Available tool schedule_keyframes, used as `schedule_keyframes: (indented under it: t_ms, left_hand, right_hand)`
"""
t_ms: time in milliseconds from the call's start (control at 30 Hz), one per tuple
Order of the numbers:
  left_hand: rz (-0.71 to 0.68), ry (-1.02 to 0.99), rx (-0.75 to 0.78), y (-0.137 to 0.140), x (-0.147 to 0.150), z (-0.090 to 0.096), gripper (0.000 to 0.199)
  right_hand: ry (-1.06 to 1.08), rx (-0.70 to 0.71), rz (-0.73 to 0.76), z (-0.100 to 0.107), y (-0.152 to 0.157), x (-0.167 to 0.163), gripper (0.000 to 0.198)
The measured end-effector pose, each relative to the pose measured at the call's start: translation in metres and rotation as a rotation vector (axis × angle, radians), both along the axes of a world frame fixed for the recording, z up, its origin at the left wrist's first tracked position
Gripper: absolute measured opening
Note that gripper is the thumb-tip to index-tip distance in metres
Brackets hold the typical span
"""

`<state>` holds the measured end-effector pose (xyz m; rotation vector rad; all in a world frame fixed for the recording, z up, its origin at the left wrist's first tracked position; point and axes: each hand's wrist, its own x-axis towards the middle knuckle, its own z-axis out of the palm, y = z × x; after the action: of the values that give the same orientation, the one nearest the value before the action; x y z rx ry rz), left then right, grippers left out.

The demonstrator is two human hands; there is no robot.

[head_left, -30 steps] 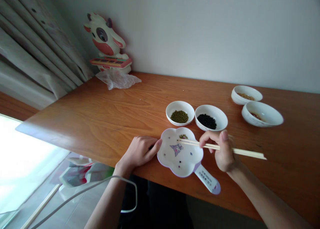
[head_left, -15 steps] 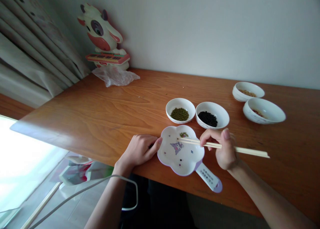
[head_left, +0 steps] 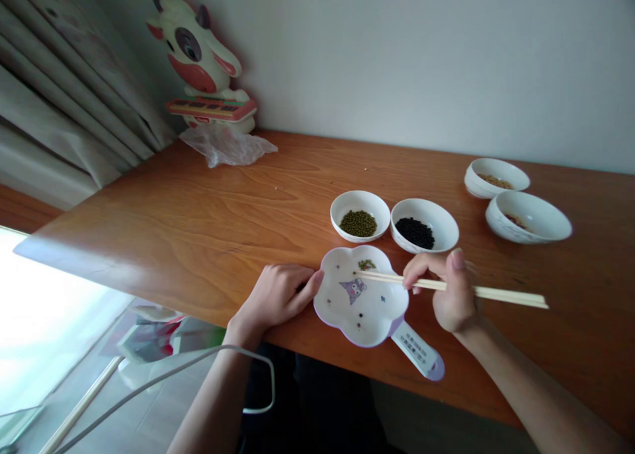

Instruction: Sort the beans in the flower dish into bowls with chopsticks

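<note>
A pair of wooden chopsticks (head_left: pixel 506 296) is in my right hand (head_left: pixel 451 292), whose fingers are closed round them. Their tips reach into a white flower-shaped bowl (head_left: pixel 342 321) with a lilac rim and a handle, and a small dark speck shows at the tips. Near them a few green and reddish bits (head_left: pixel 366 265) lie at the bowl's far side; a dark dot is nearer its front. My left hand (head_left: pixel 285 295) rests on the table, fingers curled, its thumb on the bowl's left rim. Beyond stand a bowl of green beans (head_left: pixel 359 224) and a bowl of black beans (head_left: pixel 415 233).
Two more white bowls stand at the right, one with tan contents (head_left: pixel 496 181), one with reddish contents (head_left: pixel 516 222). A cow-shaped toy keyboard (head_left: pixel 211 106) and a clear plastic bag (head_left: pixel 228 146) are at the back left. A white cable (head_left: pixel 198 358) crosses below the table edge (head_left: pixel 198 310).
The view has shifted slightly, moving the bowls and toy a little in the picture. The chopstick tips stay inside the flower-shaped bowl, and my left thumb stays at its rim.
</note>
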<state>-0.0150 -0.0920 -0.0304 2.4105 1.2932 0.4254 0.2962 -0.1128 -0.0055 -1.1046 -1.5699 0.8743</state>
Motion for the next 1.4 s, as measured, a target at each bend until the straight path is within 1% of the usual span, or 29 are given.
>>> schedule_keyframes:
  t_ms: [167,300,400,533,600,667,800,867,967,1033,1133,1233,1300,1400]
  left_hand:
    - [-0.001,-0.001,0.003,0.000,0.000,0.000,0.046]
    - [-0.006,-0.002,0.013,0.000,0.000,0.001,0.047]
    - [-0.008,-0.005,0.016,0.000,0.001,0.002,0.048]
    - [-0.016,-0.004,0.023,0.000,0.001,0.002,0.048]
    - [-0.017,-0.004,0.025,0.000,0.001,0.002,0.047]
    - [-0.017,-0.008,0.024,0.000,0.001,0.002,0.047]
    - [-0.015,-0.010,0.011,0.000,0.001,0.002,0.047]
    - [-0.016,-0.008,0.006,0.000,0.001,0.003,0.046]
    - [-0.018,-0.004,0.003,0.000,0.001,0.003,0.047]
    - [-0.016,0.000,0.006,0.000,0.001,0.003,0.047]
    - [-0.015,-0.002,0.009,-0.001,0.001,0.004,0.047]
    - [-0.012,-0.012,0.014,-0.001,0.002,0.003,0.047]
    - [-0.012,-0.013,0.017,0.000,0.002,0.003,0.047]
    - [-0.011,-0.004,0.018,0.000,0.002,0.003,0.047]
  right_hand:
    - [0.007,0.021,-0.017,-0.007,0.001,0.002,0.081]
    - [0.074,0.078,-0.011,-0.012,0.002,0.003,0.079]
    - [0.123,0.114,-0.010,-0.008,0.001,0.002,0.078]
    - [0.203,0.130,-0.029,0.002,0.000,0.002,0.079]
    - [0.253,0.155,-0.070,0.007,-0.001,0.003,0.079]
    - [0.260,0.188,-0.145,0.011,0.000,0.005,0.079]
    - [0.182,0.248,-0.327,0.010,0.006,0.012,0.080]
    - [0.112,0.278,-0.353,0.005,0.011,0.014,0.080]
    - [-0.043,0.312,-0.305,-0.003,0.016,0.018,0.080]
    - [-0.102,0.337,-0.272,-0.007,0.017,0.019,0.079]
    - [-0.104,0.371,-0.252,-0.007,0.016,0.022,0.077]
    - [-0.046,0.380,-0.210,-0.002,0.010,0.024,0.077]
    - [0.015,0.335,-0.132,0.003,0.006,0.022,0.077]
    - [0.063,0.185,-0.016,0.011,0.003,0.016,0.081]
